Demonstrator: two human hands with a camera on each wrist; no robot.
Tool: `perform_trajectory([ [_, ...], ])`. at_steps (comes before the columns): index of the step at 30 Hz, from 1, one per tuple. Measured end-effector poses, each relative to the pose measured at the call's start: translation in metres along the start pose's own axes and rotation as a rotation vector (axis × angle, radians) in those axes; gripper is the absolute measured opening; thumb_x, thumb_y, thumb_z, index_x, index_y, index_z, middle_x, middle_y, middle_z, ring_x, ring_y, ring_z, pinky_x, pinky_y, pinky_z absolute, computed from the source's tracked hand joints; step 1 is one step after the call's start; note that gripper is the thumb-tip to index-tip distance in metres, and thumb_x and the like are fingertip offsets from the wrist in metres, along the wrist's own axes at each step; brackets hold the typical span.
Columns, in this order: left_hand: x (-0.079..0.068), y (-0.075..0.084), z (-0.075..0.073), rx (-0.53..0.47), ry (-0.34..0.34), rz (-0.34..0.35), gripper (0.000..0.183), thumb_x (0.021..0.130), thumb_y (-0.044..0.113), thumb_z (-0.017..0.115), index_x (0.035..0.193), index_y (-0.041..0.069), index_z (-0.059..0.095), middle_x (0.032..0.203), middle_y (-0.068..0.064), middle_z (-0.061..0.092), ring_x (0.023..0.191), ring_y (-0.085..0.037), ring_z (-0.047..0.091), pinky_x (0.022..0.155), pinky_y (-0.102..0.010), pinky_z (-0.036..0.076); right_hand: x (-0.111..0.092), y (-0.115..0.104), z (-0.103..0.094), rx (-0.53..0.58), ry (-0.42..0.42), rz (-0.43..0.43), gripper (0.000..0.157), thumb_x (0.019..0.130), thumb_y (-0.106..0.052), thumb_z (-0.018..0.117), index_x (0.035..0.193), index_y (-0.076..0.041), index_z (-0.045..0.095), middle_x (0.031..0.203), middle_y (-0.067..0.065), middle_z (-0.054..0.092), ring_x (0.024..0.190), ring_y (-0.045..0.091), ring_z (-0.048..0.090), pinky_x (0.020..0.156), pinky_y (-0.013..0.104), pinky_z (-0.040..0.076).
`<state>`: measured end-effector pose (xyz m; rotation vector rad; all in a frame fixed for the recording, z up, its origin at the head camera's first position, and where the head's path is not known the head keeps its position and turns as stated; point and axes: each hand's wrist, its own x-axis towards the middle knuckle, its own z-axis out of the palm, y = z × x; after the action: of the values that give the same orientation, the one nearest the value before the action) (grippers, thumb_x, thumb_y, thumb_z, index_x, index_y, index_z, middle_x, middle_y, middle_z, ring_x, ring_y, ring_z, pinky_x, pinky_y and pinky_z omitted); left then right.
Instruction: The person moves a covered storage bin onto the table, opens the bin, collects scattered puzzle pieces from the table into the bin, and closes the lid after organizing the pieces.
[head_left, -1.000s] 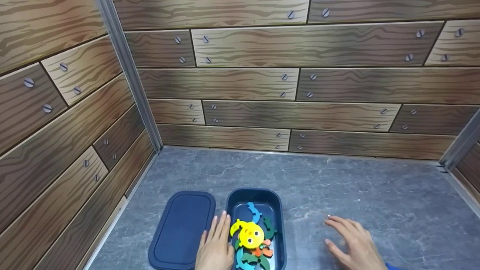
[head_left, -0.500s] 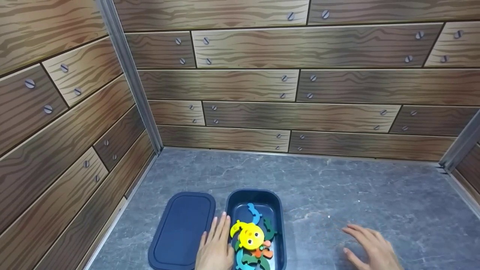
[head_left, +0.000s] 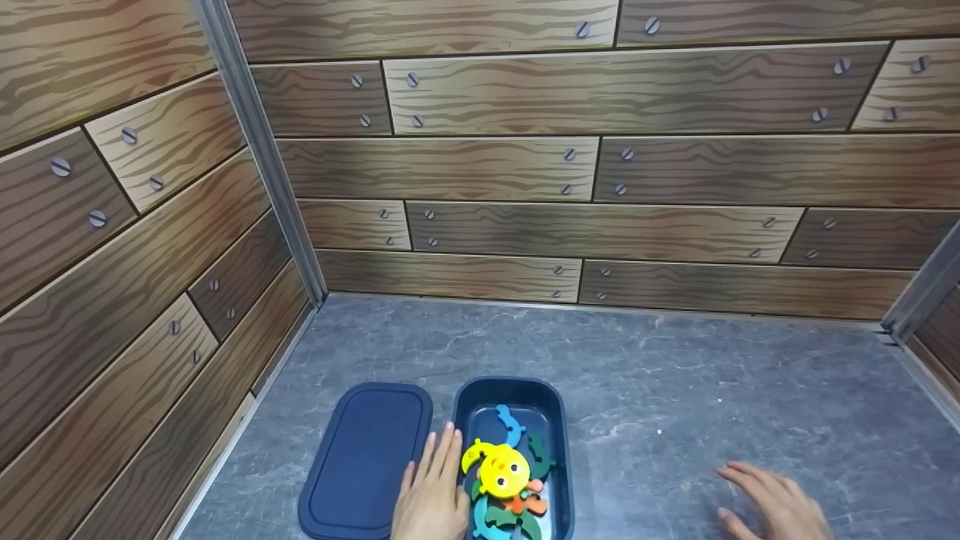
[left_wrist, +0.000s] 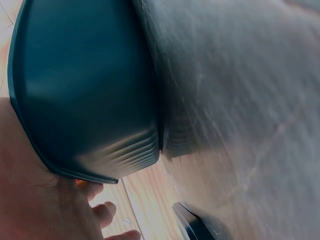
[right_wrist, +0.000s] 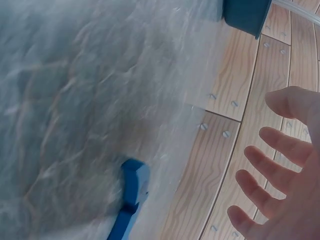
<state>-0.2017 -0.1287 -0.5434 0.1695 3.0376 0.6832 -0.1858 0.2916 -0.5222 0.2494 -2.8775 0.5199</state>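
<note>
A dark blue plastic box (head_left: 568,480) stands near the front edge of the head view. In it lie a round yellow toy piece with a cartoon face (head_left: 504,471), a blue curved piece (head_left: 509,425), and several green, orange and light blue shaped pieces (head_left: 513,517). My left hand (head_left: 431,487) lies with straight fingers along the box's left rim; the left wrist view shows the wrist against the box (left_wrist: 90,90) rim. Off to the right, my right hand (head_left: 780,502) is over the table with loosely bent, spread fingers, holding nothing.
The box's dark blue lid (head_left: 367,457) lies flat to the left. A blue jointed-looking object (right_wrist: 132,185) sits on the grey marbled table (head_left: 675,360) in the right wrist view. Wood-patterned walls (head_left: 487,165) with metal corner posts (head_left: 262,150) enclose the table.
My right hand has moved to the right and back toward the near edge, away from the box. My left hand, the box and its contents stay as they were.
</note>
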Motion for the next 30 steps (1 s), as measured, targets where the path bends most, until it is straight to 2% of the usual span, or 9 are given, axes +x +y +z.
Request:
perform_trajectory([
  [6, -0.001, 0.0, 0.0, 0.01, 0.006, 0.001, 0.067, 0.088, 0.018, 0.048, 0.151, 0.018, 0.022, 0.156, 0.005, 0.013, 0.141, -0.025, 0.015, 0.106, -0.061, 0.02, -0.001, 0.018, 0.0, -0.005, -0.168, 0.066, 0.058, 0.082, -0.056, 0.06, 0.12, -0.012, 0.063, 0.124, 0.015, 0.056, 0.107, 0.045, 0.048, 0.071, 0.068, 0.037],
  [12, 0.001, -0.001, 0.001, 0.004, 0.004, -0.004, 0.068, 0.089, 0.019, 0.048, 0.151, 0.019, 0.021, 0.156, 0.005, 0.012, 0.141, -0.026, 0.013, 0.106, -0.061, 0.019, 0.0, 0.035, -0.004, 0.009, -0.298, 0.104, 0.062, 0.084, -0.059, 0.054, 0.125, -0.012, 0.059, 0.129, 0.017, 0.052, 0.11, 0.048, 0.045, 0.07, 0.068, 0.038],
  [15, 0.002, -0.001, 0.001, 0.004, -0.001, -0.006, 0.067, 0.09, 0.02, 0.049, 0.151, 0.018, 0.021, 0.156, 0.005, 0.012, 0.141, -0.025, 0.013, 0.107, -0.061, 0.018, -0.002, 0.042, -0.003, -0.005, -0.279, 0.085, 0.061, 0.084, -0.057, 0.056, 0.124, -0.011, 0.06, 0.128, 0.016, 0.052, 0.109, 0.048, 0.046, 0.068, 0.068, 0.038],
  [20, 0.002, 0.0, 0.0, 0.01, 0.015, -0.001, 0.066, 0.09, 0.02, 0.048, 0.151, 0.018, 0.022, 0.156, 0.005, 0.013, 0.141, -0.025, 0.014, 0.107, -0.06, 0.019, -0.006, 0.049, 0.0, -0.01, -0.259, 0.101, 0.065, 0.084, -0.06, 0.055, 0.123, -0.009, 0.06, 0.126, 0.017, 0.054, 0.108, 0.048, 0.046, 0.068, 0.069, 0.038],
  [26, 0.002, 0.0, -0.001, 0.005, 0.016, -0.005, 0.066, 0.09, 0.02, 0.047, 0.151, 0.018, 0.022, 0.155, 0.005, 0.014, 0.141, -0.025, 0.014, 0.106, -0.061, 0.02, -0.008, 0.061, 0.005, -0.04, -0.279, 0.131, 0.072, 0.079, -0.068, 0.053, 0.122, -0.01, 0.062, 0.123, 0.015, 0.056, 0.105, 0.045, 0.049, 0.073, 0.064, 0.04],
  [30, 0.002, -0.001, 0.0, 0.005, -0.003, -0.014, 0.067, 0.089, 0.019, 0.047, 0.151, 0.019, 0.021, 0.156, 0.005, 0.013, 0.141, -0.025, 0.013, 0.106, -0.061, 0.019, -0.009, 0.077, 0.009, -0.032, -0.328, 0.071, 0.07, 0.08, -0.063, 0.057, 0.121, -0.005, 0.061, 0.121, 0.017, 0.056, 0.106, 0.043, 0.052, 0.078, 0.061, 0.041],
])
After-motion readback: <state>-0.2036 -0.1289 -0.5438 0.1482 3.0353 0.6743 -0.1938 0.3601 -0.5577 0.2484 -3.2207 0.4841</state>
